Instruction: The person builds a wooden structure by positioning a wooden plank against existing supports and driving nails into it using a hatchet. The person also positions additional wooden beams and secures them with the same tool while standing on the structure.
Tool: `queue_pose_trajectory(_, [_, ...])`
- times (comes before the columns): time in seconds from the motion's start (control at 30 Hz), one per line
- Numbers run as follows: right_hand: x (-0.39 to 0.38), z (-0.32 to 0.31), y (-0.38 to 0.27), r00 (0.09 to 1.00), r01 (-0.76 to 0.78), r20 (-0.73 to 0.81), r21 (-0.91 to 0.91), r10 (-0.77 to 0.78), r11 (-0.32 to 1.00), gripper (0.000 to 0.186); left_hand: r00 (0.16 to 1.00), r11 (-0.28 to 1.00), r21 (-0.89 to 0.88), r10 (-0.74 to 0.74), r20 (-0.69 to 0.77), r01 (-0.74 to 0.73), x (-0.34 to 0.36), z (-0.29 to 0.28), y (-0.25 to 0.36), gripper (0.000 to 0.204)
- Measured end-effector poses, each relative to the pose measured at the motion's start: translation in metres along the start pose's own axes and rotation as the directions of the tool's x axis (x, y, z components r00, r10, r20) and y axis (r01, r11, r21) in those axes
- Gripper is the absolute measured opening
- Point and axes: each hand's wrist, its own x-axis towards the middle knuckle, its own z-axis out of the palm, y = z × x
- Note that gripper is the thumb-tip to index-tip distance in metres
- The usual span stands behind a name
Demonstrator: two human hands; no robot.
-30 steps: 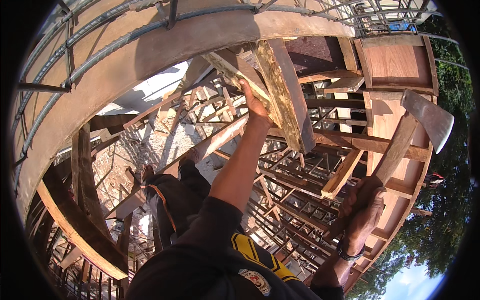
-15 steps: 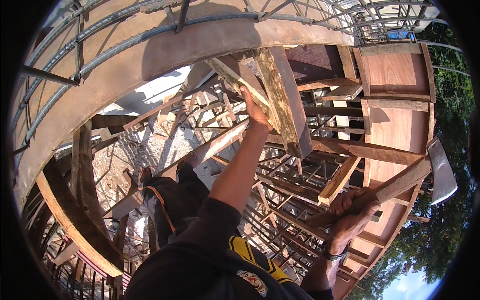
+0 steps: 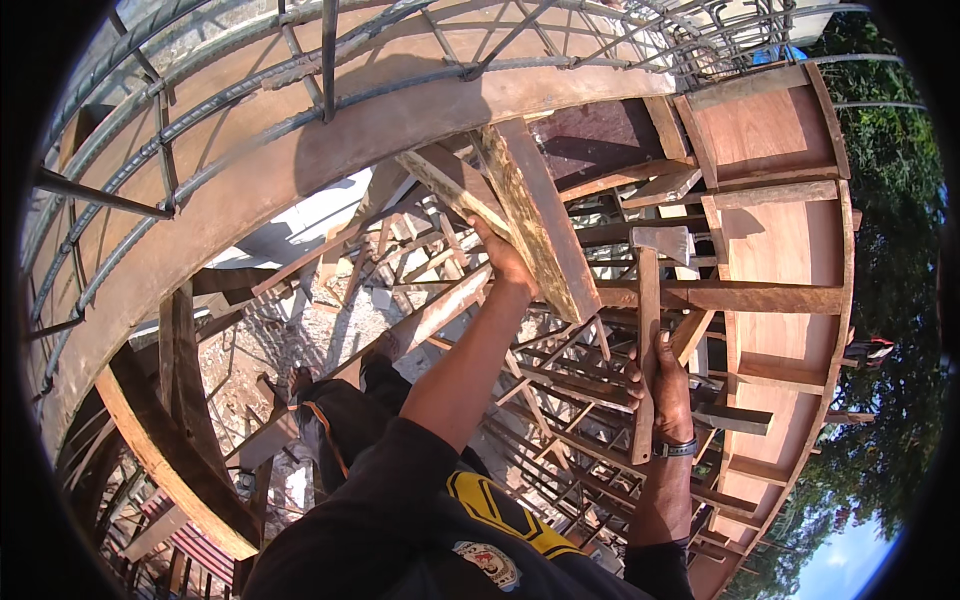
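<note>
My left hand [image 3: 503, 258] is stretched out and grips a rough wooden plank [image 3: 540, 215] that leans against the long curved timber beam [image 3: 300, 170]. In my right hand [image 3: 664, 380] is a hammer-like tool with a wooden handle [image 3: 647, 350], held upright. Its metal head [image 3: 660, 241] sits level with the plank's lower end, just to the right of it. Both my sleeves are dark, and a band shows on the right wrist.
Steel rebar [image 3: 330, 60] runs above the curved beam. Brown plywood formwork panels [image 3: 770, 130] with timber ribs stand at the right. Below me is a dense lattice of wooden scaffolding props [image 3: 560, 400], with my legs [image 3: 340, 420] on it. Trees [image 3: 890, 200] lie beyond.
My right hand has swung the tool from far right in toward the plank, the head now upright beside it. My left hand has kept its hold on the plank.
</note>
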Motion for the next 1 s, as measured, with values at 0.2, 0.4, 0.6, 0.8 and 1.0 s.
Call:
queue_pose_trajectory(0.2, [0.04,-0.067,-0.019,0.951,-0.263,0.18,0.04,0.252,0.964,0.055,0.992,0.989,0.088,0.123,-0.037,-0.119,0.013,-0.015,-0.006,0.088])
queue_pose_trajectory(0.4, [0.043,-0.066,-0.028,0.881,-0.381,0.285,-0.042,0.377,0.923,0.059,0.965,0.941,0.228,0.262,-0.02,-0.251,0.024,-0.036,-0.013,0.074])
queue_pose_trajectory(0.6, [0.012,-0.042,-0.04,0.923,-0.194,0.266,-0.303,0.278,0.933,0.058,0.952,0.925,0.258,0.302,-0.055,-0.279,0.005,-0.014,-0.012,0.07])
queue_pose_trajectory(0.8, [-0.031,-0.028,-0.059,0.707,0.696,-0.07,-0.112,-0.704,0.709,0.056,0.948,0.94,0.14,0.317,-0.026,-0.31,0.01,-0.019,-0.017,0.072])
queue_pose_trajectory(1.0, [0.0,0.006,0.014,0.814,0.481,0.245,-0.791,-0.526,0.377,0.045,0.935,0.925,0.135,0.351,0.049,-0.354,0.018,-0.02,-0.02,0.069])
